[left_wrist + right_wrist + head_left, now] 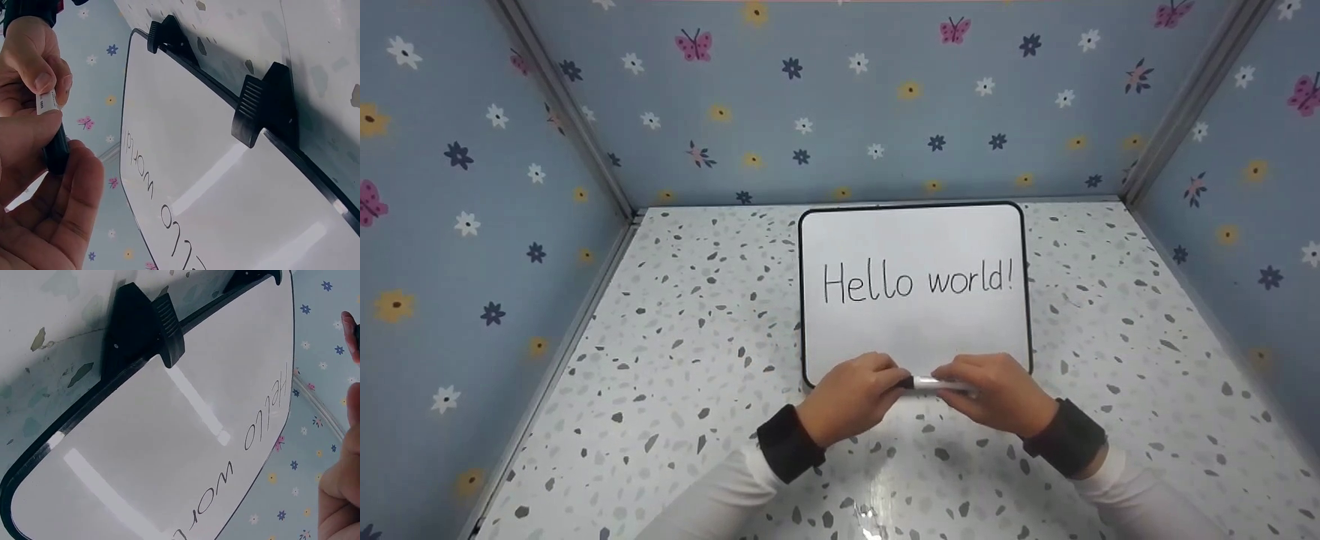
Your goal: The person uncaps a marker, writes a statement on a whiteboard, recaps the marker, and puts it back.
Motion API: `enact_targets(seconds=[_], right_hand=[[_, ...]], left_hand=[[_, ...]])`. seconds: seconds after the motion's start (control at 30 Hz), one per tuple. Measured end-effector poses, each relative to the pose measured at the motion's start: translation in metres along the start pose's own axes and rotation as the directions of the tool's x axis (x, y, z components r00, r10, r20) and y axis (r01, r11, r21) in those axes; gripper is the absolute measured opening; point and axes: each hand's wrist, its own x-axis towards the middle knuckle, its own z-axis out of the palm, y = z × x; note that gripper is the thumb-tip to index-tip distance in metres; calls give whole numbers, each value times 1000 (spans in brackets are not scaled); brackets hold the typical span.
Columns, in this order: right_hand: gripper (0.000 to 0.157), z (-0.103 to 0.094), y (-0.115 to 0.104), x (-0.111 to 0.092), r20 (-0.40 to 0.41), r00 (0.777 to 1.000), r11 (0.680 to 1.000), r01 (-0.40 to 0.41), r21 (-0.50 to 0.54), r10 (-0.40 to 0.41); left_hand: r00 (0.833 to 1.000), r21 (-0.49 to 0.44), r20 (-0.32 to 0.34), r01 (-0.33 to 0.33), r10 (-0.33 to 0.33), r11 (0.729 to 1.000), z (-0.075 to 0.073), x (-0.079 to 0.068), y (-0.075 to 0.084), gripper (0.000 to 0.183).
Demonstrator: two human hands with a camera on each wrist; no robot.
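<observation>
A marker (936, 383) with a white barrel and a dark cap lies sideways between my two hands, just over the near edge of the whiteboard (915, 330). My left hand (851, 397) pinches the cap end between thumb and fingers. The barrel is held by my right hand (997, 390), its far end hidden in that grip. In the left wrist view the dark cap (56, 152) shows under my left thumb, the cap seated against the barrel. "Hello world!" stands in thin black handwriting across the board, which has a black rim.
Two black ribbed clips (250, 109) sit on the board's edge in the left wrist view. The board is on a speckled white tabletop (697, 300). Blue panels with flowers and butterflies (840, 97) rise at the back and both sides.
</observation>
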Motion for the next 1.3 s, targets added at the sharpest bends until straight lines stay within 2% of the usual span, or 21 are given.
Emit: enact_targets(seconds=[0.3, 0.6, 0.87, 1.0, 1.17, 1.3], right_hand=[[32, 0, -1, 1, -31, 998, 997, 54, 51, -53], [28, -1, -1, 2, -24, 999, 987, 25, 162, -21], [29, 0, 1, -1, -19, 1000, 976, 2, 216, 2], [25, -1, 1, -1, -5, 1000, 979, -18, 201, 19], [18, -3, -1, 0, 30, 999, 996, -28, 83, 25], [17, -4, -2, 0, 60, 998, 1000, 8, -8, -7]], left_hand=[[992, 80, -41, -113, 116, 990, -3, 0, -1, 12], [961, 151, -132, -221, 241, 964, -1, 0, -1, 12], [945, 218, -146, -258, 292, 941, 4, 0, -1, 14], [947, 222, -132, -260, 293, 940, 5, 1, -3, 12], [974, 161, -74, -202, 216, 966, 3, 3, -5, 10], [987, 111, -21, -156, 159, 982, 2, 2, -7, 11]])
